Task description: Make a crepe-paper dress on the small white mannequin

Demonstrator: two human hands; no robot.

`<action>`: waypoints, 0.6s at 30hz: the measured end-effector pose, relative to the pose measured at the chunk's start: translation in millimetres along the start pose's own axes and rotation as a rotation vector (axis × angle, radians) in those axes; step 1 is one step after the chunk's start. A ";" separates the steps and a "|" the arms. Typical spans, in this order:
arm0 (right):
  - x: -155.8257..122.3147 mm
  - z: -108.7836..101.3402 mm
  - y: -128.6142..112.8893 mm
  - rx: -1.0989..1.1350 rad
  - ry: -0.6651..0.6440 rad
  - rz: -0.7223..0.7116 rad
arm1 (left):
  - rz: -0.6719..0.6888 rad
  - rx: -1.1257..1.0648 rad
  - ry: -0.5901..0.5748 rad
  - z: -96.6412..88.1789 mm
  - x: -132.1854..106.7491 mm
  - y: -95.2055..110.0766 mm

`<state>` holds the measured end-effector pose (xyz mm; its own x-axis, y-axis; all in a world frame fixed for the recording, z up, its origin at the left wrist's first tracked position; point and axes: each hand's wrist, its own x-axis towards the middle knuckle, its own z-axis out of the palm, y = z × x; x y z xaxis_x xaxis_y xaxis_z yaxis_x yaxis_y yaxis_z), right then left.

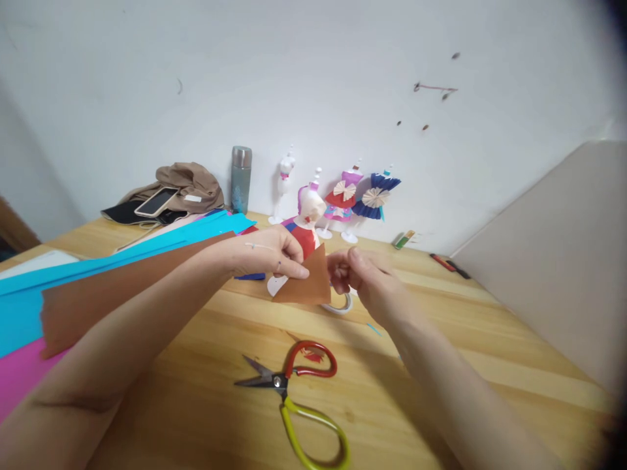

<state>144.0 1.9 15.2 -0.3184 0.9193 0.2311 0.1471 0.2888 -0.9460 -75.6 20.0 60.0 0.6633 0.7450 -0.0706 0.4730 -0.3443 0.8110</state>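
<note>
Your 2 hands are sitting apart at the brown paper piece [313, 287], which is showing in the middle of the view, in front of a paper-dressed figure [312, 205] and partly covering a tape roll [347, 303]. Your left hand [279, 251] is pinching it by the sloping left edge; your right hand [365, 271] is curling its fingers just beside the right edge, and whether they are touching it you cannot tell from this angle. Handling, judged by eye: you are probably dealing with something very light, thin and flexible, creasing or tearing easily, hardly slippery. The better hold is likely lying at opposite edges, fingertips flat, sparing the pointed upper corner from bending. Open scissors [277, 381] are lying on the worktop [196, 391], nearer you.
</note>
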 end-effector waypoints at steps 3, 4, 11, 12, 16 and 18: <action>-0.6 3.2 0.3 -0.057 -0.057 0.051 | 0.000 -0.040 0.024 -1.0 0.4 -0.9; -0.9 5.4 -0.4 -0.078 -0.065 0.074 | 0.003 -0.052 0.029 -0.8 0.9 -1.6; -0.6 14.6 -3.7 -0.084 -0.065 0.123 | -0.037 -0.054 0.063 1.2 2.5 -1.2; -0.4 14.9 -3.2 -0.071 -0.078 0.118 | -0.035 -0.051 0.066 1.2 2.6 -0.8; -0.1 15.5 0.2 -0.085 -0.094 0.115 | -0.038 -0.026 0.055 -0.9 2.4 -0.9; -0.3 15.5 1.4 -0.096 -0.094 0.110 | -0.032 0.015 0.015 -2.9 1.9 -2.3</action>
<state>129.7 -2.1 10.3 -0.3810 0.9190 0.1011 0.2729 0.2163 -0.9374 -77.2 23.9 59.7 0.6388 0.7644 -0.0873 0.5023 -0.3284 0.7999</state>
